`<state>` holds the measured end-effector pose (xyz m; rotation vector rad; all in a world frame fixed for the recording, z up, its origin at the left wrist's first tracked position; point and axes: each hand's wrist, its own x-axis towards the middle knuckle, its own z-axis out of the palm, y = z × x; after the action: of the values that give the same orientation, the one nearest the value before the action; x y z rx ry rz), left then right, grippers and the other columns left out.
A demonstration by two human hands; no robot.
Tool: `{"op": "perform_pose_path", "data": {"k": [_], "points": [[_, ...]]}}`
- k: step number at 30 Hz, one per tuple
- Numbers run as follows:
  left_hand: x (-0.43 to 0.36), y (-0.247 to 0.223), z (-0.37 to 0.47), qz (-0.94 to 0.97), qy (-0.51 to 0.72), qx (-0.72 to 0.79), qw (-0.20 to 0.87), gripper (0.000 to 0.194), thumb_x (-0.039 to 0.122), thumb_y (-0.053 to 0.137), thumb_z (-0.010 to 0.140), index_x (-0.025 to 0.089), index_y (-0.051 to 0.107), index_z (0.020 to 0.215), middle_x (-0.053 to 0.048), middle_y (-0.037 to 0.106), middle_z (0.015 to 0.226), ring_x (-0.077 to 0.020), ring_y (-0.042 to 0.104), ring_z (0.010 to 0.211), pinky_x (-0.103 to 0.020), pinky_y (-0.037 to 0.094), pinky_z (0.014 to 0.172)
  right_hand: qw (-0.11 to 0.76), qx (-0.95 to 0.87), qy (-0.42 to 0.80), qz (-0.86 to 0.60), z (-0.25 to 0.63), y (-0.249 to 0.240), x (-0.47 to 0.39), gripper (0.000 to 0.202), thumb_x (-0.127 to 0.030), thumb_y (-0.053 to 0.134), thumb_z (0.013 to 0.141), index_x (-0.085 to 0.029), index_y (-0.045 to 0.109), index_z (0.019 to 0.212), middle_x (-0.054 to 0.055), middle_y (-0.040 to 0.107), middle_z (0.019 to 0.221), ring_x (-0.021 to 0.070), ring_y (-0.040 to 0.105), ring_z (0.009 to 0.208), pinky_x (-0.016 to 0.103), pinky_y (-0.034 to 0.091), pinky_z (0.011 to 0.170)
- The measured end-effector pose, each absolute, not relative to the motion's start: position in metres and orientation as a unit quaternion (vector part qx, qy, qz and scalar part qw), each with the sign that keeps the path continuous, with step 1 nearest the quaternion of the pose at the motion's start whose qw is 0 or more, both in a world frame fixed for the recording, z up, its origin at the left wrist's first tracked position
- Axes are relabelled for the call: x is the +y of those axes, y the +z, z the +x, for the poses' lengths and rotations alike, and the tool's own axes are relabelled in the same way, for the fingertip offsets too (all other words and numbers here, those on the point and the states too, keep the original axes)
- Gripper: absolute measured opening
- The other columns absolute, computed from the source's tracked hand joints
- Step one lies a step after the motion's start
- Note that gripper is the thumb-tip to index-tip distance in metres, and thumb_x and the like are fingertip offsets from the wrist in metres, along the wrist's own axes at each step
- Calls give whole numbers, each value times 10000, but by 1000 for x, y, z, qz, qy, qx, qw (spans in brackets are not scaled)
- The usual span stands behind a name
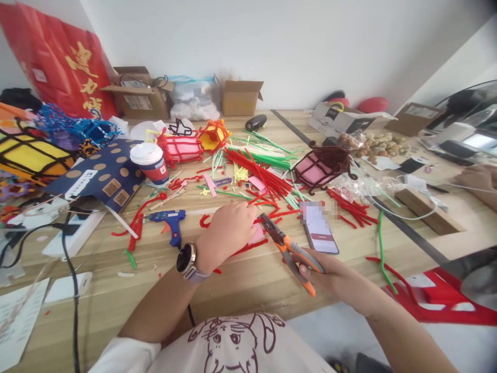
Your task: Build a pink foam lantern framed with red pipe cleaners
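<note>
My left hand (232,231), with a watch on the wrist, is closed over the middle of the table, fingertips partly hidden. A red pipe cleaner (285,213) runs out from its fingers toward the right. My right hand (324,272) is wrapped round the orange-and-grey handles of a pair of pliers (286,243). The pliers' jaws point up and left, just right of my left fingers. Beneath my left hand lie a pink piece (256,234) and more red pipe cleaners. A phone (320,230) lies beyond my right hand.
A blue glue gun (173,223) and a paper cup (148,165) stand left. Bundled red pipe cleaners (260,171) lie behind, near a pink-and-brown lantern (320,168). A dark metal strip (415,238) crosses the right side. Another person's hand (481,181) rests at far right.
</note>
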<state>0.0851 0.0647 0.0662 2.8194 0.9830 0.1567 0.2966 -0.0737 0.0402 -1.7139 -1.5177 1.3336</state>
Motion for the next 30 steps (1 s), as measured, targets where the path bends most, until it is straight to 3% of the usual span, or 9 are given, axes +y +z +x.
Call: {"op": "perform_pose_path", "data": {"k": [6,14,21,30], "points": [[60,63,94,930,45,355,79,230,140,441,901,138,671,889,-109,691,895,-249,663,850,-348,509,721,259,-524,507,-634,288,41,-73,548,-694,556,810,-193,694,984,51,619,814,219,556,765,352,466,728],[59,60,97,924,48,370,79,233,121,436,900,147,667,881,-98,703,894,-224,658,866,-324,508,751,266,-479,533,-645,279,42,-65,629,-717,603,748,-194,689,1088,99,681,1045,290,588,990,417,453,890],[60,58,98,929,63,359,68,233,112,445,887,153,675,886,-90,686,895,-224,642,892,-327,512,767,263,-463,529,-661,274,48,-62,663,-768,625,691,-177,694,983,99,681,1003,313,585,1020,441,431,941],[61,57,101,931,70,353,64,235,147,454,908,141,687,877,-106,687,882,-253,628,890,-359,509,751,284,-438,533,-666,270,49,-64,673,-770,666,651,-187,719,982,94,689,1003,311,581,1016,440,436,933]]}}
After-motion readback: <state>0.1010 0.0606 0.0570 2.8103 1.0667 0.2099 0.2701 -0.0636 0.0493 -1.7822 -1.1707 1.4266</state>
